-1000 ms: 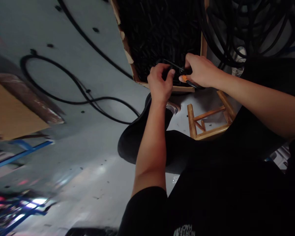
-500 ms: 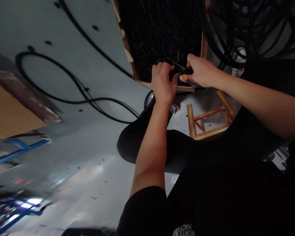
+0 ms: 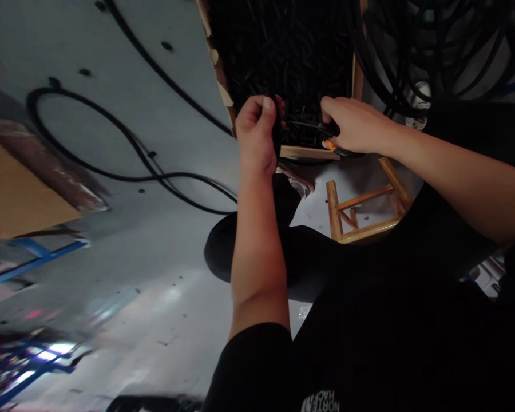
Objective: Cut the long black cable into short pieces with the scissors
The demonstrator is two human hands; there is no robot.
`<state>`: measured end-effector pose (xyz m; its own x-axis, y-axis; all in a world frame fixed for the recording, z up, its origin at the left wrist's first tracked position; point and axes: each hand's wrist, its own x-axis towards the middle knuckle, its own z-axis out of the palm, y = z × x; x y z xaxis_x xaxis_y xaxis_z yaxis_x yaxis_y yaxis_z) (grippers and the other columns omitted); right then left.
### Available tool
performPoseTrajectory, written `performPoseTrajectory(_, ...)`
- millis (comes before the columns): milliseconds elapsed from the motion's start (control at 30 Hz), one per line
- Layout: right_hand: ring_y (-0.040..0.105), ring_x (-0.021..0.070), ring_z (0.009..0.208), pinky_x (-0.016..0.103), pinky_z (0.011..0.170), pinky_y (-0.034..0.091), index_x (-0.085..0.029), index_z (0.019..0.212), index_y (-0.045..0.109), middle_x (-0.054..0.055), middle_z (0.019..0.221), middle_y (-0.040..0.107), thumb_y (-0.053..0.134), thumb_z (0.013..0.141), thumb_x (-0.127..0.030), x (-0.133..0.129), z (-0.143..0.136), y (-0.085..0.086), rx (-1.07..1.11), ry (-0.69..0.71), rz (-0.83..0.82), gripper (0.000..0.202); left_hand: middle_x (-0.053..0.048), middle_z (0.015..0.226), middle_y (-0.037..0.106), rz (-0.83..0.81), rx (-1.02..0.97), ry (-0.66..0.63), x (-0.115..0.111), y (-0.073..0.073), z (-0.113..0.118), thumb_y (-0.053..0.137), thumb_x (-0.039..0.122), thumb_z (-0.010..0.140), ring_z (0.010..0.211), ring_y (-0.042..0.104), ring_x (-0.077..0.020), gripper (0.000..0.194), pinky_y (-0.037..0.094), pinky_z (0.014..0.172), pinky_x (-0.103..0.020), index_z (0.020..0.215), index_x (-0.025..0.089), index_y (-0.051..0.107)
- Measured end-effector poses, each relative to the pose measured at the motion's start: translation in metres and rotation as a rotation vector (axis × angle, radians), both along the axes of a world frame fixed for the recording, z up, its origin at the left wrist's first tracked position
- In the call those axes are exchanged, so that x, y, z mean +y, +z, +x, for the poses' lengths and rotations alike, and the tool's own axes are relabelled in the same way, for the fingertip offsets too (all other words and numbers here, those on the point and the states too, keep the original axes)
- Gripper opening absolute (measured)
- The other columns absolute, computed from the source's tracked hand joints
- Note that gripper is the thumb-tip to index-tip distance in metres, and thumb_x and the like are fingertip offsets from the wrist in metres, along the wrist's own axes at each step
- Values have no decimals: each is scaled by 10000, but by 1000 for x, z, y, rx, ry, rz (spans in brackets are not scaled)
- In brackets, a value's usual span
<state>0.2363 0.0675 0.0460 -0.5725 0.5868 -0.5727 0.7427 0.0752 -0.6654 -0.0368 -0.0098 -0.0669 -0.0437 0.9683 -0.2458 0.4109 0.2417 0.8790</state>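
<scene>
My left hand [image 3: 257, 134] is closed round a length of black hose [image 3: 277, 134], which runs down beside my wrist. My right hand [image 3: 354, 126] grips a pair of scissors [image 3: 304, 123] with black and orange handles; their thin blades point left towards the hose. Between the blades and my left fingers there seems to be little or no gap, and I cannot tell whether they touch. Both hands are over the near end of a cardboard box [image 3: 298, 151] filled with short black tube pieces [image 3: 278, 57].
A long black hose [image 3: 163, 176] lies looped on the grey floor to the left. More black hose coils [image 3: 381, 63] hang or lie at the upper right. A wooden stool [image 3: 364, 232] stands below the box. Cardboard [image 3: 26, 189] and a blue frame [image 3: 38, 263] are at the far left.
My left hand has moved left, away from my right hand, and turned so its thumb is up. The scissor blades now show between the hands. My right hand has barely moved.
</scene>
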Motion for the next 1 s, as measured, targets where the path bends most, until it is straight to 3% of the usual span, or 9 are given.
performPoseTrajectory(100, 711, 403, 1307, 481, 943, 563, -338, 1059, 684, 76, 1207, 808, 824, 851, -306, -2, -3, 6, 40, 9, 5, 253, -68, 1285, 749, -123, -98, 91, 0, 18, 12, 485, 942, 1029, 1271, 745, -269, 667, 669, 879, -390, 1111, 298, 635)
performPoseTrajectory(233, 732, 413, 1254, 490, 943, 543, -317, 991, 659, 84, 1209, 797, 789, 864, -261, -5, -5, 10, 107, -21, 33, 191, -60, 1300, 765, -222, -261, 108, 0, 35, 28, 688, 871, 975, 1224, 772, -281, 598, 705, 880, -409, 1104, 287, 672)
performPoseTrajectory(433, 760, 401, 1154, 478, 884, 528, -296, 964, 641, 97, 1174, 809, 770, 899, -261, -5, -4, 9, 30, -41, 46, 149, -76, 1111, 786, -179, -172, 130, -2, 20, 25, 593, 885, 1027, 1194, 772, -265, 615, 660, 930, -411, 1118, 283, 681)
performPoseTrajectory(533, 764, 371, 1161, 451, 896, 526, -289, 1002, 645, 95, 1222, 815, 796, 908, -305, -3, -3, 4, 35, -97, 22, 178, -76, 931, 764, -170, -155, 50, -4, 16, 25, 593, 946, 973, 1003, 796, -274, 686, 657, 851, -437, 1063, 272, 688)
performPoseTrajectory(633, 766, 339, 1179, 418, 909, 523, -279, 1058, 650, 98, 1262, 816, 823, 912, -351, -3, -3, -2, 69, -114, 22, 238, -80, 883, 759, -144, -123, 0, -6, 19, 33, 623, 937, 949, 861, 787, -277, 671, 659, 799, -448, 1008, 274, 704)
performPoseTrajectory(767, 763, 330, 1183, 402, 898, 522, -261, 1135, 661, 120, 1293, 808, 813, 952, -448, -5, -6, -6, 39, -109, 28, 303, -70, 873, 761, -108, -91, -7, -7, 20, 46, 674, 852, 958, 918, 796, -291, 557, 665, 841, -437, 978, 296, 704)
performPoseTrajectory(1000, 763, 325, 1181, 395, 909, 521, -259, 1047, 677, 118, 1269, 820, 823, 923, -368, -2, -10, -5, 4, -128, 33, 221, -76, 973, 785, -5, 87, 66, -3, 18, 43, 705, 702, 977, 1077, 778, -316, 421, 635, 978, -454, 1013, 282, 715)
